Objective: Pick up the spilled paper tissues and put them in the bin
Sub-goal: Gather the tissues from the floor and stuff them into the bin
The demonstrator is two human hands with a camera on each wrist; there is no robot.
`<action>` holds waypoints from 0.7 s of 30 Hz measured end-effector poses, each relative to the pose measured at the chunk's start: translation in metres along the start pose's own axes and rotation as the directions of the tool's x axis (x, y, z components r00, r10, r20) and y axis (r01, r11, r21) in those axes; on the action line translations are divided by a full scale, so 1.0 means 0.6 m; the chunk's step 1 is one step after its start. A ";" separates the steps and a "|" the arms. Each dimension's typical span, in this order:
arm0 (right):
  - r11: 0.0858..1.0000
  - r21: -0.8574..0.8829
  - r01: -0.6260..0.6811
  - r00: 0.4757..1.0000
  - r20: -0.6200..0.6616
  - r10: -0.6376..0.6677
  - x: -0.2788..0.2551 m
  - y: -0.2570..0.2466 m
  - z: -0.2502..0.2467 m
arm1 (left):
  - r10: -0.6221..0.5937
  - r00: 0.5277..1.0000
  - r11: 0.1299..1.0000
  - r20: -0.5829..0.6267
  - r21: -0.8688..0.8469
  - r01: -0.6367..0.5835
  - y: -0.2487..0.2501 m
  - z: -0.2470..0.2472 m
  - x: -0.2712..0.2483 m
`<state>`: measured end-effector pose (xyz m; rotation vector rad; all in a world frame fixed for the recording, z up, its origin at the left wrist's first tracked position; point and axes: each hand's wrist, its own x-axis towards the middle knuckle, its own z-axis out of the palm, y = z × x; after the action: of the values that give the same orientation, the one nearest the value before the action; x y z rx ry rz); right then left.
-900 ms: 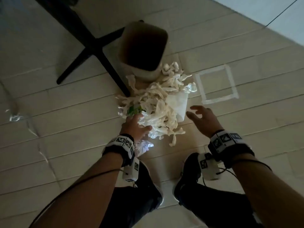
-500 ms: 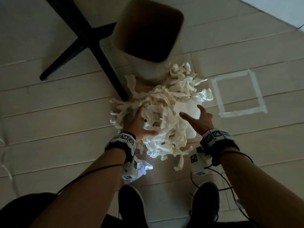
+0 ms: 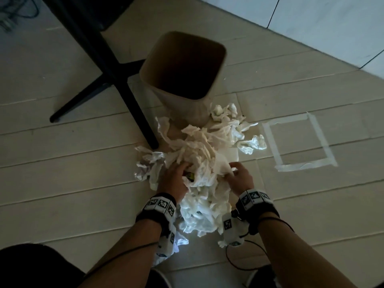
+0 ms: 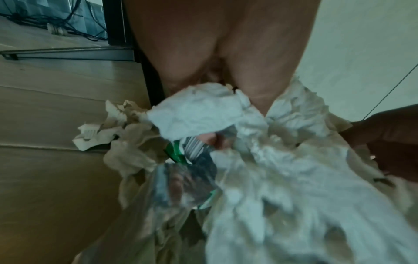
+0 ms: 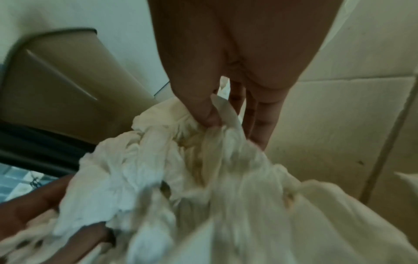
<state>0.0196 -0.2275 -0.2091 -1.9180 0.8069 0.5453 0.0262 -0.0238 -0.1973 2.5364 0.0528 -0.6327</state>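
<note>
A heap of crumpled white paper tissues lies on the floor in front of a tall beige bin that stands upright with its mouth open. My left hand is dug into the heap's left side, fingers curled round tissues and a clear wrapper with a green print and barcode. My right hand is on the heap's right side, where its thumb and fingers pinch a twist of tissue. Most of both hands' fingertips are buried in paper.
A black chair leg runs down beside the bin to the heap's left edge. A square of tape marks the floor to the right. More loose tissues lie beside the bin, and one near my left wrist. My shoes are at the bottom.
Both hands have come in from the heap's sides and closed on the tissues. My head has come closer, so the bin and heap look larger.
</note>
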 end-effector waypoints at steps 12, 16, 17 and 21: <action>0.966 0.257 0.014 0.932 0.347 -0.106 -0.074 -0.111 -0.096 | 0.322 0.945 0.947 -0.050 0.042 -0.320 0.096 -0.077 -0.035; 0.984 0.140 0.112 0.890 0.426 -0.162 -0.095 -0.145 -0.108 | 0.407 0.913 0.913 -0.025 -0.010 -0.408 0.119 -0.088 -0.027; 0.985 0.126 0.120 0.879 0.447 -0.164 -0.099 -0.150 -0.108 | 0.427 0.904 0.902 -0.027 -0.062 -0.428 0.122 -0.089 -0.024; 0.982 0.143 0.124 0.876 0.449 -0.176 -0.109 -0.170 -0.102 | 0.425 0.898 0.868 -0.112 -0.233 -0.439 0.141 -0.103 -0.022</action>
<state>0.0516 -0.2283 -0.0774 -1.6365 0.3670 0.8028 0.0540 -0.0650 -0.1044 2.2096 -0.3839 -0.3462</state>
